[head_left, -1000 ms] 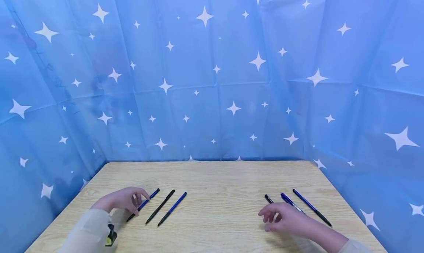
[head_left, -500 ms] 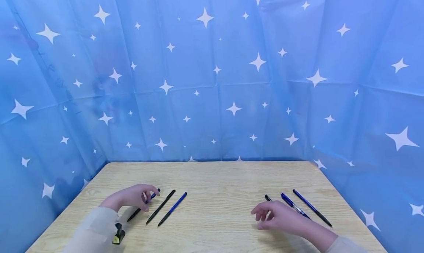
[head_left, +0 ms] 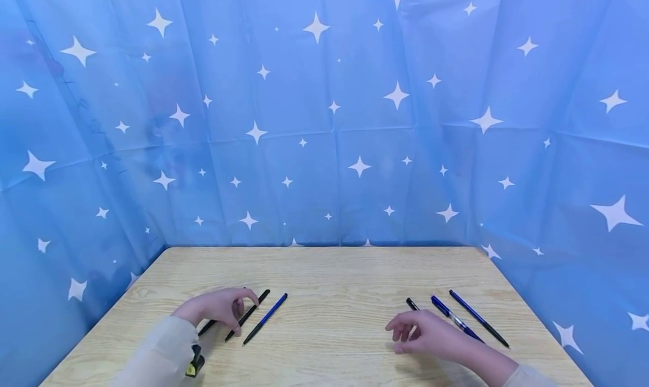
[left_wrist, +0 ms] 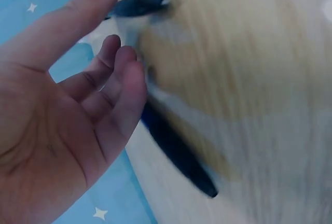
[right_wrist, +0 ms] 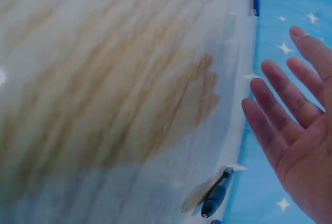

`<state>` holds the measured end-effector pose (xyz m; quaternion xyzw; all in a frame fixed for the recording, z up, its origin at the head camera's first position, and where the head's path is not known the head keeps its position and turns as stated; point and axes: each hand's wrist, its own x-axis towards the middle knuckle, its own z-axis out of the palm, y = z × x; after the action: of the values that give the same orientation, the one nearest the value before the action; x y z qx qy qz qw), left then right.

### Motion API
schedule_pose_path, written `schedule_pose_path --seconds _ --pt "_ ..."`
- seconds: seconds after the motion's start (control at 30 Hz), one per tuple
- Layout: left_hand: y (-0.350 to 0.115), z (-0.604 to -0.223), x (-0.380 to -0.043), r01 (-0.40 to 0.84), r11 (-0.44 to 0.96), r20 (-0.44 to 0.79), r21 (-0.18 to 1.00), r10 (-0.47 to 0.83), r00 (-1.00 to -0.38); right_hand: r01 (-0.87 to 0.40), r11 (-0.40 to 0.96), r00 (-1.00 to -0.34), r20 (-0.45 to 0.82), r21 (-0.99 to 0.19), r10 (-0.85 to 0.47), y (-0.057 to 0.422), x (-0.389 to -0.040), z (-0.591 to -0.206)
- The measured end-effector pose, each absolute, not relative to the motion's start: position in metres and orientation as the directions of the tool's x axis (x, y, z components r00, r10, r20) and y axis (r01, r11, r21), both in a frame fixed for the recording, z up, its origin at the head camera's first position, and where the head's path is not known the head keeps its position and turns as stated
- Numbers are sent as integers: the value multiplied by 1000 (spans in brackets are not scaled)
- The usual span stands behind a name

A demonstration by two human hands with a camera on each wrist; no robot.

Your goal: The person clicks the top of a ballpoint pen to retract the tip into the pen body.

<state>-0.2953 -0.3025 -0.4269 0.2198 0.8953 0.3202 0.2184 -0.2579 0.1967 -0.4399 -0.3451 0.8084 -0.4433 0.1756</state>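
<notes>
My left hand point(head_left: 223, 308) is over the left group of pens, thumb and index finger spread apart above the middle black pen point(head_left: 263, 296). Whether they touch it I cannot tell. A blue pen with a black grip point(head_left: 207, 327) lies mostly hidden under that hand; its dark end point(left_wrist: 181, 154) shows in the left wrist view. Just right of them rests another blue pen point(head_left: 266, 318). My right hand point(head_left: 431, 333), fingers loosely bent, hovers holding nothing. It partly covers a black pen point(head_left: 412, 304), beside a blue pen with a clear barrel point(head_left: 456, 320) and a blue-and-black pen point(head_left: 479, 319).
The pens lie on a light wood-grain table point(head_left: 334, 285) with rounded far corners. A blue curtain point(head_left: 324, 150) with white stars closes off the back and both sides. A small black and yellow item point(head_left: 195, 363) sits at the left sleeve.
My left hand has moved right, from the leftmost pen to the black middle pen. My right hand has shifted slightly left. All the pens stay in place.
</notes>
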Motion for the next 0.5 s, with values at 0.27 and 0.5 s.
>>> schedule_pose_path --seconds 0.27,0.5 --pt "-297 -434 -296 213 742 -287 636 483 -827 -389 363 -702 18 -847 -712 199 -258 -443" --pt "-292 -432 -294 177 766 -306 618 442 -843 -384 355 -702 20 -852 -712 200 -260 -446"
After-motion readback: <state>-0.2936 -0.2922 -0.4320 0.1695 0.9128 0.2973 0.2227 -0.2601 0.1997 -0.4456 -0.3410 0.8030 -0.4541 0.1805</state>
